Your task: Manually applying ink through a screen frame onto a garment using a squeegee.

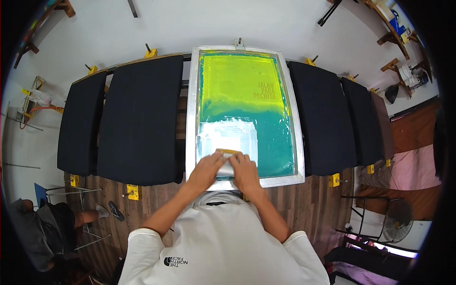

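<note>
A screen-printing frame (191,114) with a silver metal rim lies in front of me. Its mesh (275,142) is yellow-green at the far end and teal nearer me. White ink (223,135) covers a patch at the near left of the mesh. Both hands grip a squeegee (228,151) at the near end of that patch; a yellowish edge shows between them. My left hand (207,168) closes round its left side, and my right hand (245,172) round its right. The hands hide most of the squeegee, including where it meets the mesh.
Black fabric-covered boards stand in a row left (140,118) and right (325,118) of the frame, with yellow clamps (133,192) along their edges. A seated person (52,228) is at lower left. A standing fan (397,221) is at lower right, beside pink cloth (412,167).
</note>
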The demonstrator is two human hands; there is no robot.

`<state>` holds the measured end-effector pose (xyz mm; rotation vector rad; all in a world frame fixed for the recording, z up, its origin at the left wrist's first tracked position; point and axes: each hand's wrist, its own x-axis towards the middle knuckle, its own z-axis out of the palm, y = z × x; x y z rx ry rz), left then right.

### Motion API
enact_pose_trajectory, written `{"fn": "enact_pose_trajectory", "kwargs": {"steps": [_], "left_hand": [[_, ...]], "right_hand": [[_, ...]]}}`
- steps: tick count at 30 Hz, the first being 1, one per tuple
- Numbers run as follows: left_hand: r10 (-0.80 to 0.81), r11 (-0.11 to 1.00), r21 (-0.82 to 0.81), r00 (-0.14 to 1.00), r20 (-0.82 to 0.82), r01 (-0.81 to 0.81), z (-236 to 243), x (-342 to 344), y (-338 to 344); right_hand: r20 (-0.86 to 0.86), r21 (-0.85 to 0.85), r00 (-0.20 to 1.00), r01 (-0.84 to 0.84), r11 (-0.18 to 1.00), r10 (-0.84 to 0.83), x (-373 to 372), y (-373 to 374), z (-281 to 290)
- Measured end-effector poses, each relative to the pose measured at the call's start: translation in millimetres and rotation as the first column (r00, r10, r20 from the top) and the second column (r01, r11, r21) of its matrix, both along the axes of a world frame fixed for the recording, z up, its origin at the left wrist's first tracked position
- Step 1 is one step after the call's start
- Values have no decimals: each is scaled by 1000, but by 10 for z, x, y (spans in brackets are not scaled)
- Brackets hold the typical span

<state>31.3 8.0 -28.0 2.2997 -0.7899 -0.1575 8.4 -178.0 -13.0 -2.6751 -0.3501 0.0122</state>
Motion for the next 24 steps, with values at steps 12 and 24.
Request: {"fn": "enact_pose_trajectory", "kwargs": {"steps": [12,24], "left_hand": [[138,989,-53,990,14,-137,308,301,-66],[121,991,69,992,-34,-119,207,-498,-54]], "right_hand": [[-38,-81,983,-184,980,181,637,-89,179],[-132,2,974,-186,982,185,-193,-114,184]]}}
